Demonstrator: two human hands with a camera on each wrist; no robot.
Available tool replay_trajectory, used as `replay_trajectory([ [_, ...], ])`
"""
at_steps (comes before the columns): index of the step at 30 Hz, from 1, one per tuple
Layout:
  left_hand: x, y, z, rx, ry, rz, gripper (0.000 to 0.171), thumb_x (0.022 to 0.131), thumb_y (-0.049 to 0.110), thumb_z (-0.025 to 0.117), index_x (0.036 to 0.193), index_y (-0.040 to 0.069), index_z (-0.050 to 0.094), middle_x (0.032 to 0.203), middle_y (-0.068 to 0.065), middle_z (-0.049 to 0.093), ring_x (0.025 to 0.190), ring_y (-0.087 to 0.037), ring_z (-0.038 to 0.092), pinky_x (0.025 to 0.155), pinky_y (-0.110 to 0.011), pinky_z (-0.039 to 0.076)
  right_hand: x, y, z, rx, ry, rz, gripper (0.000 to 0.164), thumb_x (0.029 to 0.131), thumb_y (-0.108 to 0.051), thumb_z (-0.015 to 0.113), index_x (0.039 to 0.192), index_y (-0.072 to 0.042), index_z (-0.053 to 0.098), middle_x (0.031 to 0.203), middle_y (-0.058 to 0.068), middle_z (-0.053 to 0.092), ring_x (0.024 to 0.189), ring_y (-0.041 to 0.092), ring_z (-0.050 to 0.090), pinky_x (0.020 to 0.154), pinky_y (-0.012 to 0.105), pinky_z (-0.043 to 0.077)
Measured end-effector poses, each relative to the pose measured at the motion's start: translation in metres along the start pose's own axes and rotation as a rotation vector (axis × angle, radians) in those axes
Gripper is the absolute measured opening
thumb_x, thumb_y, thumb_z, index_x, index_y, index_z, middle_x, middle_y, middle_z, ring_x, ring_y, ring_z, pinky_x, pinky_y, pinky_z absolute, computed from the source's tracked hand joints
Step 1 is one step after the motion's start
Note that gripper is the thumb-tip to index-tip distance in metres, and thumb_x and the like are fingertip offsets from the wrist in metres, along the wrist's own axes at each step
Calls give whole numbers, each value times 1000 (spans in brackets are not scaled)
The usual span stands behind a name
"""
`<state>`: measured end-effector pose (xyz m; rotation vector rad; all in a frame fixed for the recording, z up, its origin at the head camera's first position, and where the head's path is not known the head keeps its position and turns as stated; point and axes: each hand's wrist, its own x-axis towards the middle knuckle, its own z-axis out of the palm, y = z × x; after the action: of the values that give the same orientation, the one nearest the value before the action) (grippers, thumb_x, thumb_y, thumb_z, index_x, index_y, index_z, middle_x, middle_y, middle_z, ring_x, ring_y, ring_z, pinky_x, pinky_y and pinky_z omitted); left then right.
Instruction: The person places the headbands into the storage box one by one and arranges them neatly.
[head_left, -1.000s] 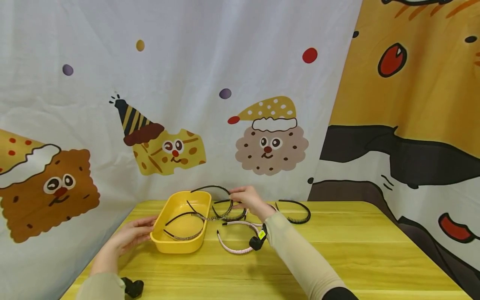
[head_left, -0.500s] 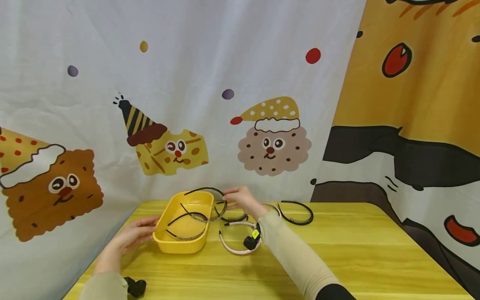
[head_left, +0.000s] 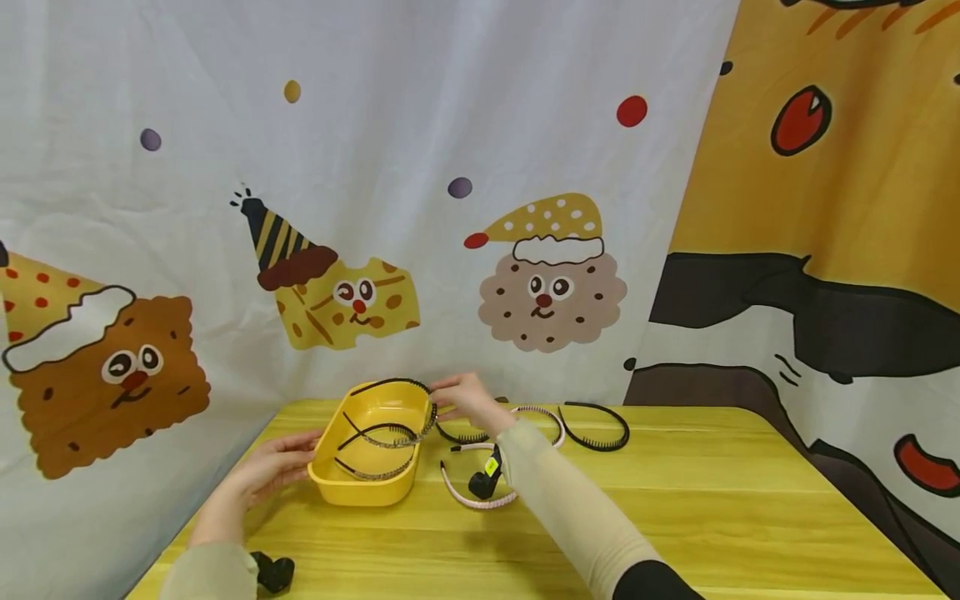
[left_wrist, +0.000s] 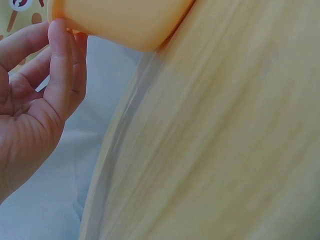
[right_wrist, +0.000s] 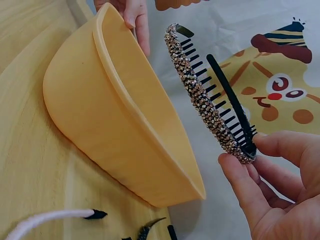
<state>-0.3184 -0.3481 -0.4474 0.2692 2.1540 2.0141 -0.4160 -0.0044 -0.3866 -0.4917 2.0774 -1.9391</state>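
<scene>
Thumb and fingers of my right hand (head_left: pixel 471 402) pinch a black toothed headband (right_wrist: pixel 200 95) covered in glittering copper-coloured stones. It hangs over the right side of a yellow plastic bin (head_left: pixel 363 496), its open ends pointing left. Inside the bin lies a similar black headband with a sparkly band (head_left: pixel 375 477). My left hand (head_left: pixel 273 467) rests its fingertips on the bin's left side, just under the rim; in the left wrist view those fingers (left_wrist: pixel 60 65) are fairly straight against the wall.
Right of the bin on the wooden table (head_left: pixel 712 517) lie a pale pink headband (head_left: pixel 480 504), another pink one (head_left: pixel 560 429), a black toothed one (head_left: pixel 461 438) partly behind my right hand, and a black one (head_left: pixel 600 447) farther right. A printed curtain (head_left: pixel 420 100) hangs behind.
My right hand has moved left, carrying the stone-covered headband from beside the bin's right rim to over the bin. My left hand stays at the bin's left side.
</scene>
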Motion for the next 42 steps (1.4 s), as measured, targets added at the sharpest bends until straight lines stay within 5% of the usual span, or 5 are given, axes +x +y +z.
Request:
replay_trajectory([
  [10,-2,5,3,-14,-1,2,64,98,6,56,147,-14,19,120,0,58,97,-14,64,80,-26,55,2,4,14,-39,32,28,29,89,-4,67,116,7,66,119,17,59,87,25,63,73,38,59],
  [28,-2,2,2,-30,-2,11,61,98,3,54,146,-15,22,120,1,59,97,-15,64,79,-26,55,11,15,29,-14,48,50,26,87,-2,69,112,8,67,109,16,61,87,27,63,85,51,53],
  [42,-1,1,2,15,22,-1,62,98,5,56,147,-13,23,129,-10,54,99,-16,63,80,-27,55,14,19,37,-29,41,44,26,87,1,67,112,10,66,103,15,62,74,21,59,75,44,58],
])
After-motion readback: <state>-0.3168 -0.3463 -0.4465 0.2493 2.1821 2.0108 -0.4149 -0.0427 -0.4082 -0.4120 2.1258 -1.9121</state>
